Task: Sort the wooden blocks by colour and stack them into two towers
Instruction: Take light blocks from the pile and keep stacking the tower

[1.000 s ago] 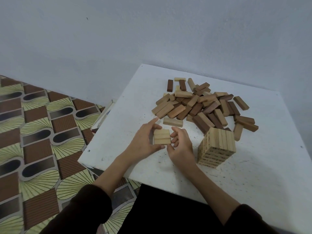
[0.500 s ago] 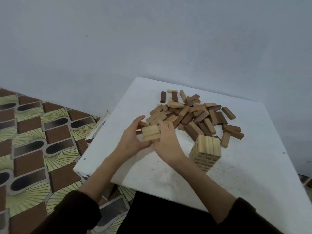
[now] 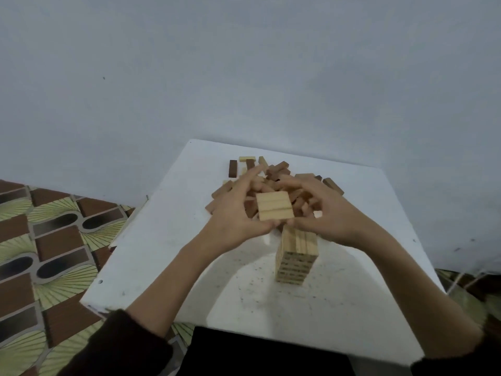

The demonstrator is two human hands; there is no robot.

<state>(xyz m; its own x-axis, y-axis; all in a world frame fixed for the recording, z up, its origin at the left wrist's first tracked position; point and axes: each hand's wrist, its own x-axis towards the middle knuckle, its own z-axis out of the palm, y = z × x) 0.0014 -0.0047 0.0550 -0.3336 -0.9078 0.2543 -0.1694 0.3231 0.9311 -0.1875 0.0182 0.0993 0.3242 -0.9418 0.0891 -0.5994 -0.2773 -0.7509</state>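
Observation:
Three light wooden blocks (image 3: 274, 206) lie side by side as a flat layer, held in the air between both my hands. My left hand (image 3: 235, 213) presses their left end, my right hand (image 3: 329, 211) their right end. The layer hangs just above and slightly behind the light-coloured tower (image 3: 296, 257), which stands on the white table (image 3: 162, 251). Behind my hands lies a loose pile of light and dark brown blocks (image 3: 278, 170), partly hidden by my fingers.
A pale wall rises close behind the table. The table's left edge drops to a patterned brown and green floor (image 3: 48, 256). A dark brown block (image 3: 232, 168) and a light block (image 3: 247, 159) lie at the pile's far left.
Both hands have lifted the three-block layer off the table and carried it right, to just above the tower. The camera has tilted, so the table sits lower in view.

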